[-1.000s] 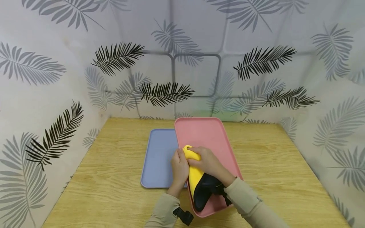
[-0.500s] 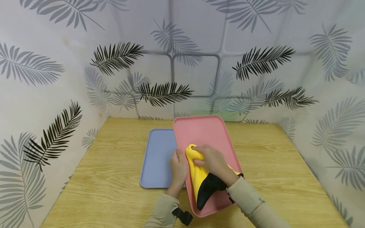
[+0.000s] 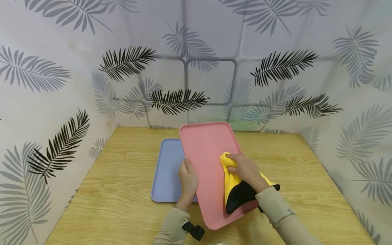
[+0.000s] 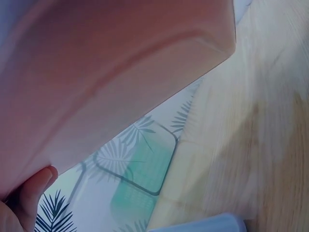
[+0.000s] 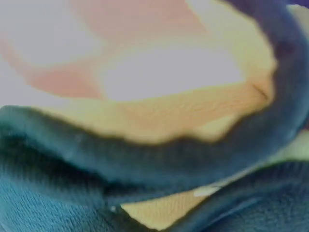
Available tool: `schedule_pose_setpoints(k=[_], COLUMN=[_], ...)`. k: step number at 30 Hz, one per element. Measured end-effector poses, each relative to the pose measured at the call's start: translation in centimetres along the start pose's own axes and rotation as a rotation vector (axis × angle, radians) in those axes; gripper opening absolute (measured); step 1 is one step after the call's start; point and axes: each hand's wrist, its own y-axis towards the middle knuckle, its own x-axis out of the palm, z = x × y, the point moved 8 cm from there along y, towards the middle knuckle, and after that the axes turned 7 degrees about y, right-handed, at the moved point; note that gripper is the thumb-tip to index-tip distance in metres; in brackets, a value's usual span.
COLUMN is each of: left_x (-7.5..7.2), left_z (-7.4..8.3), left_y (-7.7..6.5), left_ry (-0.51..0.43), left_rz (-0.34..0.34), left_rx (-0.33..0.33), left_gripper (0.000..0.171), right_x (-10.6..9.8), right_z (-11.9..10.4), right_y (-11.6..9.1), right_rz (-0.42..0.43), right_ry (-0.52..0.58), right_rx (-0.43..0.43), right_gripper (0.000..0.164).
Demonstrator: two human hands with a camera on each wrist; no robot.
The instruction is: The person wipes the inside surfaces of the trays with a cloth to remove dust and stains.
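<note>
My left hand grips the long left edge of a pink tray, its thumb over the rim. The tray is held tilted above the table; in the left wrist view the underside of the pink tray fills the upper left, a fingertip at its edge. My right hand holds a bunched yellow and black cloth against the right half of the tray's face, part of it draping past the right rim. Close up in the right wrist view, dark folds of the cloth cross the frame.
A blue tray lies flat on the wooden table, partly covered in view by the pink tray. Leaf-patterned walls enclose the table at the back and both sides.
My right hand has moved the cloth from the tray's left edge across to its right side. The pink tray has shifted left and tilted more, with my left hand still on its edge.
</note>
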Motion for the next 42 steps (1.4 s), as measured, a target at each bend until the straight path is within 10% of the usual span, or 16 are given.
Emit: schedule_pose_setpoints(k=[11,18,33,42], left_x=[-0.3,-0.2,-0.4,-0.5], left_z=[0.3,0.3,0.4,0.3], left_y=[0.4,0.5,0.6,0.8], left_ry=[0.022,0.021,-0.001,0.004], left_rz=[0.011,0.001,0.015,0.029], left_rx=[0.026,0.025,0.012,0.011], left_gripper=[0.032,0.032,0.032,0.031], right_x=[-0.3,-0.4,0.7,1.3], right_z=[4.6,5.0,-0.4,-3.7], right_y=[-0.1,-0.4,-1.7,-2.3], right_rz=[-0.035,-0.010,0.038,0.054], right_ry=[-0.094,-0.070,0.132,0.207], right_rx=[0.147,0.053,-0.256,-0.295], right_gripper=[0.042,0.040,0.037,0.038])
